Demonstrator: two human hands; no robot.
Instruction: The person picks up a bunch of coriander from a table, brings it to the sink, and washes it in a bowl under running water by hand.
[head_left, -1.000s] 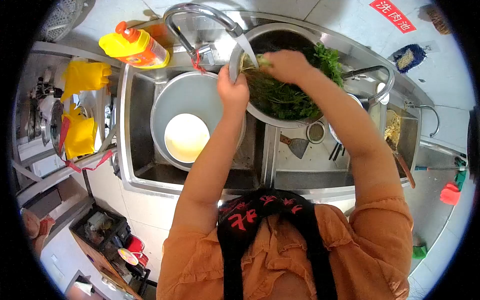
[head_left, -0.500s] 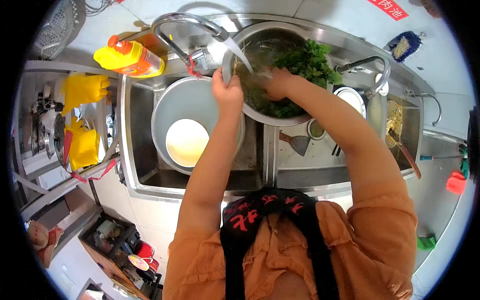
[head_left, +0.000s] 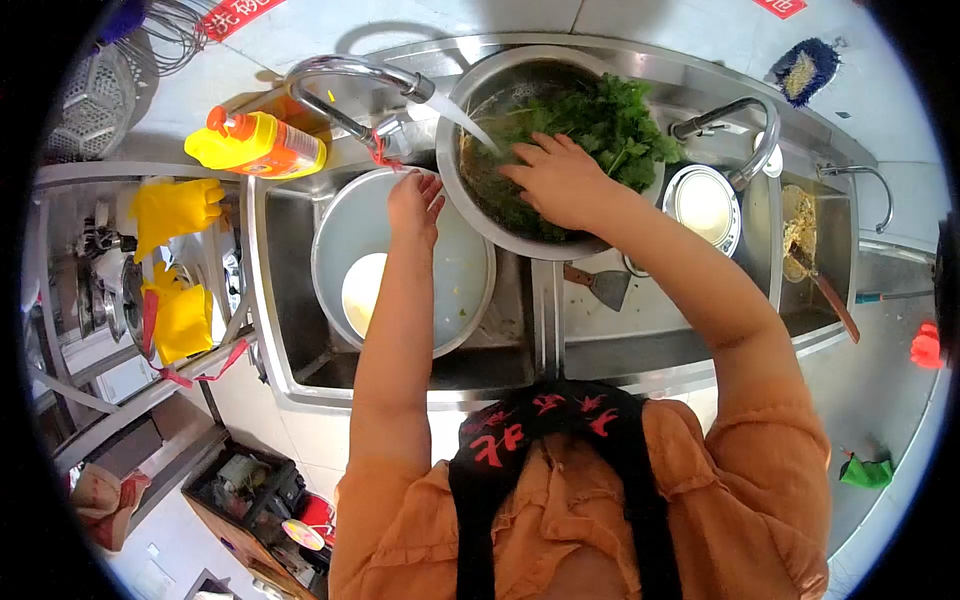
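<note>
A large metal basin (head_left: 452,185) of water and leafy green herbs (head_left: 625,130) rests across the divider of the double sink. Water streams into it from the curved faucet (head_left: 355,65). My right hand (head_left: 565,180) lies over the greens with its fingers spread, holding nothing. My left hand (head_left: 415,205) is beside the basin's left side, fingers loosely apart with nothing in them. Below it, in the left sink, stands a wide tub of cloudy water (head_left: 470,270) containing a pale round bowl (head_left: 362,290), partly covered by my left forearm.
A yellow detergent bottle (head_left: 265,143) is on the back ledge at left. The right sink holds a scraper (head_left: 608,288) and round white-and-metal dishes (head_left: 703,205). Another faucet (head_left: 735,115) arches over it. Yellow rubber gloves (head_left: 185,320) hang at left. A long-handled strainer (head_left: 798,235) lies far right.
My left hand has let go of the basin's rim and moved left. My right hand has come up out of the water, its fingers opening over the greens.
</note>
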